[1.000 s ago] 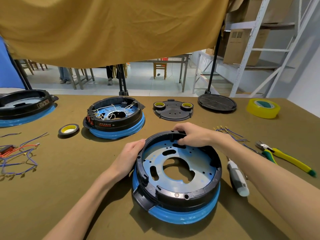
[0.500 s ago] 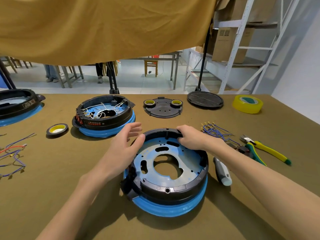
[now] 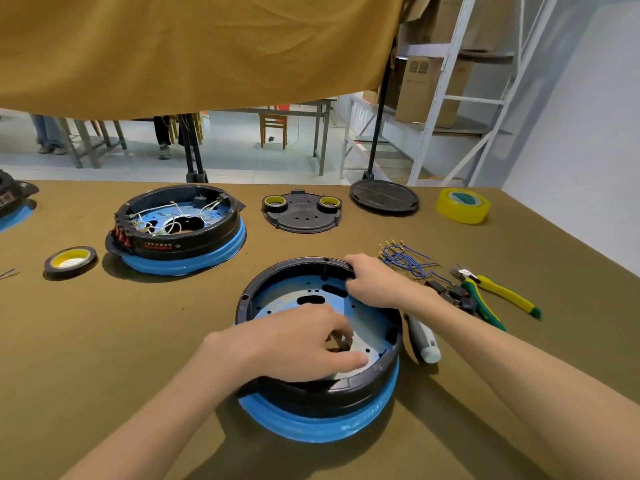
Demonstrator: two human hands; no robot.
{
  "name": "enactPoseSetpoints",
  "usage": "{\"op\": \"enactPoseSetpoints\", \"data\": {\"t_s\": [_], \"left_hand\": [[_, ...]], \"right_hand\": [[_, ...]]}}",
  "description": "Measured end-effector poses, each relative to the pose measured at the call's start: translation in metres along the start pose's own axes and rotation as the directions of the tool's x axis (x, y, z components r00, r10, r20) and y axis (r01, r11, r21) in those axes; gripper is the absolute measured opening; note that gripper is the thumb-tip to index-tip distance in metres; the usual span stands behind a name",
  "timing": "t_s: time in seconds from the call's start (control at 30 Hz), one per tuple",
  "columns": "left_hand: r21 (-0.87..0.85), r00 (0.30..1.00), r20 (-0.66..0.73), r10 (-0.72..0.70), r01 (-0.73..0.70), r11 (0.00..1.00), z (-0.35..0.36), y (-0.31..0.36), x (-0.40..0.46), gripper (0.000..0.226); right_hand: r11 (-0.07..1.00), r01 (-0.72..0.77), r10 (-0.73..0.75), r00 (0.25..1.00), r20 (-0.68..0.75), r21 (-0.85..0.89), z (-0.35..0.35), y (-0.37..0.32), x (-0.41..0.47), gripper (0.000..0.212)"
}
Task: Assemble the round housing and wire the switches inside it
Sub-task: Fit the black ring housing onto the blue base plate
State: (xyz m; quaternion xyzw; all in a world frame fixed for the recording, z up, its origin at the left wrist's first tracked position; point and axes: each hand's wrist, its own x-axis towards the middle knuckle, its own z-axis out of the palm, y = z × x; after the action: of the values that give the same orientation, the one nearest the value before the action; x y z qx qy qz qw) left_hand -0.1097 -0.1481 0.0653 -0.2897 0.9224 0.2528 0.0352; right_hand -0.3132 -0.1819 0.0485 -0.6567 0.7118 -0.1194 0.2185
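Observation:
The round housing [image 3: 277,277], a black ring on a blue base with a blue-filmed metal plate inside, lies on the table in front of me. My left hand [image 3: 298,341] reaches over its near rim onto the plate, fingers curled at the edge of the central hole, thumb stretched along the plate. My right hand [image 3: 374,285] grips the far right rim, fingers hooked over the edge. A bundle of blue wires [image 3: 405,258] and some dark switches [image 3: 453,294] lie just right of the housing.
A second housing [image 3: 180,226] with white wires and red switches stands at the back left. Behind are a black cover plate [image 3: 301,216], a round lid [image 3: 384,197], a yellow tape roll [image 3: 462,205], and a small tape roll [image 3: 71,259]. Pliers [image 3: 491,292] and a white tool [image 3: 424,341] lie right.
My left hand has left the housing's left rim and moved inside onto the plate at the central hole. My right hand stays on the far rim, and the housing has turned a little.

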Motion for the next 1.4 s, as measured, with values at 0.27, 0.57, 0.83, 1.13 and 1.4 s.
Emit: {"op": "enactPoseSetpoints", "data": {"t_s": [0.27, 0.57, 0.83, 1.13, 1.4], "left_hand": [[-0.117, 0.964, 0.266, -0.006, 0.038, 0.992, 0.005, -0.009, -0.007, 0.105], [-0.047, 0.956, 0.293, 0.009, 0.005, 0.999, 0.009, -0.017, -0.005, 0.11], [-0.149, 0.959, 0.282, 0.031, 0.012, 0.989, 0.002, -0.013, -0.005, 0.108], [-0.52, 0.925, 0.255, -0.282, 0.377, 0.766, 0.007, -0.008, 0.043, 0.068], [-0.114, 0.934, 0.094, -0.344, 0.353, 0.929, -0.003, 0.003, 0.03, 0.131]], "right_hand": [[0.997, -0.055, 0.053, 0.998, 0.02, 0.061, 0.0, 0.0, 0.002, 0.018], [0.989, -0.119, 0.117, 0.993, 0.026, 0.091, 0.003, -0.001, 0.002, 0.021], [0.994, -0.092, 0.092, 0.996, -0.009, 0.055, 0.005, -0.002, -0.003, 0.021], [0.988, -0.122, 0.124, 0.992, -0.018, 0.094, 0.005, -0.009, -0.007, 0.03], [0.941, -0.301, 0.325, 0.93, -0.169, 0.153, 0.009, -0.01, 0.001, 0.012]]}}
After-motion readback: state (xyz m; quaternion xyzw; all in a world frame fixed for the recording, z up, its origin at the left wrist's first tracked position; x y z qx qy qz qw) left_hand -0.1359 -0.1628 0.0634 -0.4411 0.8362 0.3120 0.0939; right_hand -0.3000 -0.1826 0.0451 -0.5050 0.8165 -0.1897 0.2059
